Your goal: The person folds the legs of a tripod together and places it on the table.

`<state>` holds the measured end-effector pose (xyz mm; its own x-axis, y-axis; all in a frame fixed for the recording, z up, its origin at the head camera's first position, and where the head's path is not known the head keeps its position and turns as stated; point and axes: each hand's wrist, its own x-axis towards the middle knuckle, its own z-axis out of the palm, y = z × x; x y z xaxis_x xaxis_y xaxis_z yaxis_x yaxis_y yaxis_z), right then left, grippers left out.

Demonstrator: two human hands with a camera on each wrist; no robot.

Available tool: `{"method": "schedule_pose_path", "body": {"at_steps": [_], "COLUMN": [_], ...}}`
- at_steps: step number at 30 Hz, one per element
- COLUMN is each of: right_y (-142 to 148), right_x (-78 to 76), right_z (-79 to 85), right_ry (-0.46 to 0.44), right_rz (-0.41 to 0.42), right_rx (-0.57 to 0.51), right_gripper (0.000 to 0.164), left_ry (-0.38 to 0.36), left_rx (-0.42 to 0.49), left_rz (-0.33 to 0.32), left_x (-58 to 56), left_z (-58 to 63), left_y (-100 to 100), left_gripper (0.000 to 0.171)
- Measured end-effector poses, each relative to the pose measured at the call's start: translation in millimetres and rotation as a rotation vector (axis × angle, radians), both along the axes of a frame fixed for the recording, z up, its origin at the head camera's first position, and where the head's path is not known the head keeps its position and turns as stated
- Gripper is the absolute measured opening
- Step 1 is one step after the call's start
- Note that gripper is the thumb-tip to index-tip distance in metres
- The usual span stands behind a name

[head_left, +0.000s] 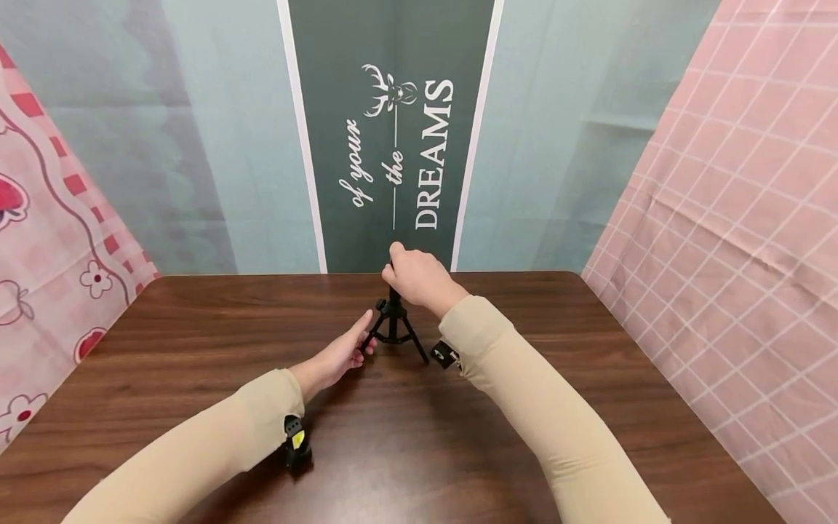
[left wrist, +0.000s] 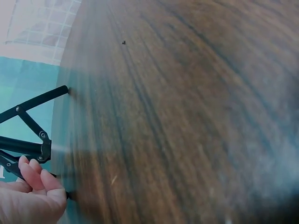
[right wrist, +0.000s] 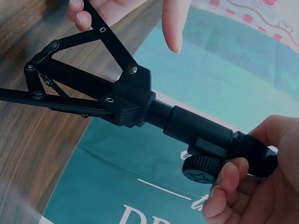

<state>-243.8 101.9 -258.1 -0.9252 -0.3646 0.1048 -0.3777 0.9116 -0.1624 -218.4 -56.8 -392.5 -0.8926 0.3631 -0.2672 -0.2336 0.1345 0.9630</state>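
A small black tripod (head_left: 394, 311) stands on the wooden table with its legs spread. My right hand (head_left: 424, 279) grips its top end, thumb and fingers around the head, as the right wrist view shows. Just below those fingers is a round ridged knob (right wrist: 201, 169) on the centre column. Down at the left leg, my left hand (head_left: 335, 358) curls its fingers around the leg, while its thumb (right wrist: 174, 28) stands apart. The left wrist view shows those curled fingers (left wrist: 32, 175) beside the leg braces; part of the tripod is cut off there.
The brown wooden table (head_left: 406, 437) reaches back to a green and blue cloth (head_left: 386, 44) with white lettering. A pink checked cloth (head_left: 740, 218) hangs at the right, a patterned pink one (head_left: 59, 240) at the left. Both wrists wear small black cameras.
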Motion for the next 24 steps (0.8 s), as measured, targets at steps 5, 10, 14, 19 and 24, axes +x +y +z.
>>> {"method": "schedule_pose_path", "body": {"at_steps": [5,10,14,19,24], "right_y": [1.6,0.2,-1.6,-1.2,1.6], "right_x": [-0.7,-1.7,-2.8,-2.9,-3.1], "right_z": [0.8,-0.4,-0.4,2.9,0.2], "right_ry": [0.001,0.013,0.019,0.024,0.008], "right_rz": [-0.005,0.009,0.018,0.012,0.017], "right_rx": [0.004,0.021,0.026,0.023,0.003], "right_gripper": [0.018,0.018,0.018,0.018,0.018], "left_ry": [0.018,0.126,0.437,0.618,0.665], "left_rx": [-0.008,-0.139,-0.485,-0.705,-0.655], "left_rz": [-0.018,-0.113,-0.224,-0.277,-0.329], "left_x": [-3.1,-10.5,-13.5,-17.0,-19.1], "left_z": [-1.3,-4.2,1.4,8.2,2.5], "left_y": [0.6,-9.9,-19.1,-19.8,-20.7], "left_gripper": [0.071,0.048,0.02,0.022,0.027]}}
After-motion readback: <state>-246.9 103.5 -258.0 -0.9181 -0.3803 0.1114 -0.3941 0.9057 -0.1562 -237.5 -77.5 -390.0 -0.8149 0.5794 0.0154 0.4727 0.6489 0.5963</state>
